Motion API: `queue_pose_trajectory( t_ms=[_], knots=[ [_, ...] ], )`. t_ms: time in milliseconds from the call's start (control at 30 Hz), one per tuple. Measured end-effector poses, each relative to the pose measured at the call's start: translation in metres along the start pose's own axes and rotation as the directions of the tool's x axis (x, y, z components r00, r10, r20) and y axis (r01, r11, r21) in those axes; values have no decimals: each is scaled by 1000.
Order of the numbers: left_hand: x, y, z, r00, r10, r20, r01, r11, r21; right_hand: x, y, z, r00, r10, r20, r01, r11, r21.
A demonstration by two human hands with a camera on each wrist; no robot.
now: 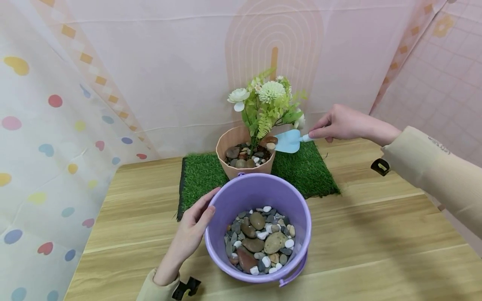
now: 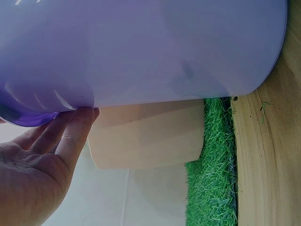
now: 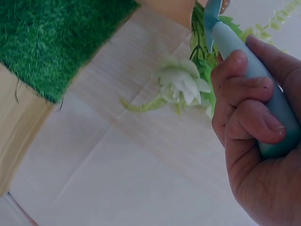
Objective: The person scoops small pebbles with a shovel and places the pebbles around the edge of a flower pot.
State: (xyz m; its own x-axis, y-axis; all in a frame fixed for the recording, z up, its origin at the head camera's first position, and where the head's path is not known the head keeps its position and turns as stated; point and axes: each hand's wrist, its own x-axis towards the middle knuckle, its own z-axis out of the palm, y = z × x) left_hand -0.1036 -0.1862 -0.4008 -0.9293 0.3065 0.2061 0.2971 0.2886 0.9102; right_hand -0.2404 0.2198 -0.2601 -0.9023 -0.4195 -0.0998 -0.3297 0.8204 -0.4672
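Observation:
My right hand (image 1: 344, 121) grips the handle of a light blue trowel (image 1: 289, 141), fingers curled round it in the right wrist view. The trowel's blade meets the right rim of a peach flowerpot (image 1: 246, 168). A brown stone (image 1: 269, 141) and a whitish pebble (image 1: 271, 146) lie at the blade's tip. White and green flowers (image 1: 272, 92) stand upright in the pot among stones. My left hand (image 1: 193, 228) holds the left rim of a purple bucket (image 1: 260, 184), thumb at the rim and fingers against the outside. Mixed stones (image 1: 275, 242) cover the bucket's bottom.
A green artificial grass mat (image 1: 308, 171) lies under the flowerpot on the wooden table (image 1: 361, 234). The bucket's handle (image 1: 295, 271) hangs at its lower right. A patterned cloth (image 1: 169, 75) rises behind the table.

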Motion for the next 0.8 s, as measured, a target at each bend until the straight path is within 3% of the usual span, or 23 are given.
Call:
queue_pose_trajectory(
  t_ms=[167,367,600,800],
  knots=[
    [0,-1,0,1000,5,-3,-5,1000,3,6,-2,-5,1000,-26,17,26,999,-38],
    [0,-1,0,1000,0,-3,0,1000,2,9,-14,-11,999,10,42,-6,996,-87],
    [0,0,0,1000,-11,-1,11,1000,-3,10,-27,-18,1000,28,-14,-30,978,-208],
    [0,1,0,1000,-24,-2,24,1000,-7,9,-29,-22,999,31,-26,-36,970,-239]
  ],
)
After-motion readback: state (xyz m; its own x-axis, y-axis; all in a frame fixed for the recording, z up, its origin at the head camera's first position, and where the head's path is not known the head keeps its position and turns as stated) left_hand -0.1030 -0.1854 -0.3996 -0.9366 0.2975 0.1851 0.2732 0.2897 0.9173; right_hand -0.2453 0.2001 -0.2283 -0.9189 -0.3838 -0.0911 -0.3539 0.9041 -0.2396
